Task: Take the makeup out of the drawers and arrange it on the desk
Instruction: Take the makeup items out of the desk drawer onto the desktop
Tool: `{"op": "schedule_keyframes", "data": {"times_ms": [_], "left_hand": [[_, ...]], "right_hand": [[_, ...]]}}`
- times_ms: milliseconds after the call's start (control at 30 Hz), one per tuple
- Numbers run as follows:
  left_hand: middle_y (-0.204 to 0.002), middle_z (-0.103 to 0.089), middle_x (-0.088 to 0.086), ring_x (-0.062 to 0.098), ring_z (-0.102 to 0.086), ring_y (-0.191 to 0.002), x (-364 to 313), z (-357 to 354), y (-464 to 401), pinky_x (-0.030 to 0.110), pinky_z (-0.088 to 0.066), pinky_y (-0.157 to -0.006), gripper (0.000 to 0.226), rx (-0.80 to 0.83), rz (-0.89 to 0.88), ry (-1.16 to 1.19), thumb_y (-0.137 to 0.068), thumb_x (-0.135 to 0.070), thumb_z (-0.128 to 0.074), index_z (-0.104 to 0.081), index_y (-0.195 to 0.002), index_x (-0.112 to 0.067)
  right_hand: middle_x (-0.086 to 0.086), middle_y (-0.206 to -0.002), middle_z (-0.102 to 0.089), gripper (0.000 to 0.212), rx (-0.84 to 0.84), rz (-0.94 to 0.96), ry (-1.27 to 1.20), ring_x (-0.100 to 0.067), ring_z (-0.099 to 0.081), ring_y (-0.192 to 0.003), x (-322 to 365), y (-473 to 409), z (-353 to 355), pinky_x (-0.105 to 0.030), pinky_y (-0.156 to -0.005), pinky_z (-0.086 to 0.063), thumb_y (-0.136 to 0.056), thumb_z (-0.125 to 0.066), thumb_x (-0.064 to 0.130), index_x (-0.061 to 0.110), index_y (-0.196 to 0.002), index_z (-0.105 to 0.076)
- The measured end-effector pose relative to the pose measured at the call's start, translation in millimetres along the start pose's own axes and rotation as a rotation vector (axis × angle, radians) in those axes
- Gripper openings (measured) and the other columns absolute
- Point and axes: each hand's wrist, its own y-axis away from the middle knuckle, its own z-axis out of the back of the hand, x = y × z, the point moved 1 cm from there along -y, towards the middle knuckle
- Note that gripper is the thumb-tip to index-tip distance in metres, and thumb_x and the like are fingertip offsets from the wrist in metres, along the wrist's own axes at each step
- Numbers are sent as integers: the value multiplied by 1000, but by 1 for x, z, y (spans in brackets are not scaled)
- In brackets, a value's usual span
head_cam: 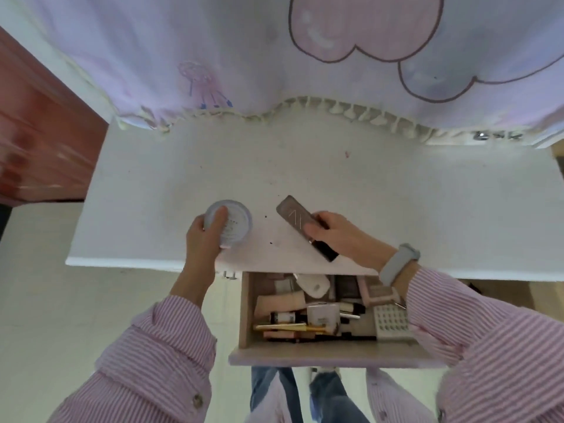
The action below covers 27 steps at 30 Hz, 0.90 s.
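my left hand [205, 236] grips round pale-lilac compact [229, 222] over white counter [366, 193], thumb on lid. my right hand [338, 236] pinches long taupe palette [297, 222], tilted, just beside compact, apart. open drawer [244, 312] below counter edge, crowded with makeup: tubes, pink boxes, white dotted case [392, 320].

- A pale cloth [213, 50] with pink cloud shapes hangs behind.
- Reddish wooden furniture [36, 132] stands at left.
- The floor [45, 285] is pale.
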Motion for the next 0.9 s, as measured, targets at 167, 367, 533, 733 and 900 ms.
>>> {"op": "schedule_keyframes", "data": {"times_ms": [167,367,533,733,900], "left_hand": [[-111,-60,9,23,-58,-100,-45,-27,-72,42,-51,-88,43,-5,-181,-255,-85,-35,-62,-55,-118,-9],[-115,-59,11,26,-55,-105,-79,-56,-127,23,-37,-80,42,-64,-400,-475,-91,-34,-54,-49,-124,-8],[-124,-48,20,34,-41,-116,-84,-79,-152,40,-31,-93,45,-199,-473,-795,-94,-37,-44,-46,-124,-3],[-133,-38,15,31,-34,-123,-82,-88,-145,40,-26,-99,46,-202,-411,-789,-94,-36,-42,-40,-130,-7],[-134,-37,13,28,-33,-123,-51,-68,-84,39,-25,-100,51,-156,-558,-685,-88,-34,-48,-39,-131,-9]], "right_hand": [[-9,-95,-52,32,-299,-142,-106,-22,-50,-81,47,-82,1,-27,-59,-42,-97,-41,24,2,-118,-49],[-11,-93,-61,25,-543,-137,-131,-24,-57,-75,78,-144,5,-37,-68,-53,-92,-48,26,6,-106,-56],[-16,-94,-64,28,-655,-124,-54,-36,-56,-94,86,-172,14,-49,-83,-49,-90,-48,34,10,-89,-62],[-13,-130,-41,37,-655,-42,-54,-28,-50,-113,79,-168,23,-31,-98,-41,-96,-45,20,6,-129,-49],[-4,-116,-49,30,-709,174,-15,-10,-51,-89,46,-99,7,-7,-77,-38,-95,-44,12,8,-124,-52]]}}
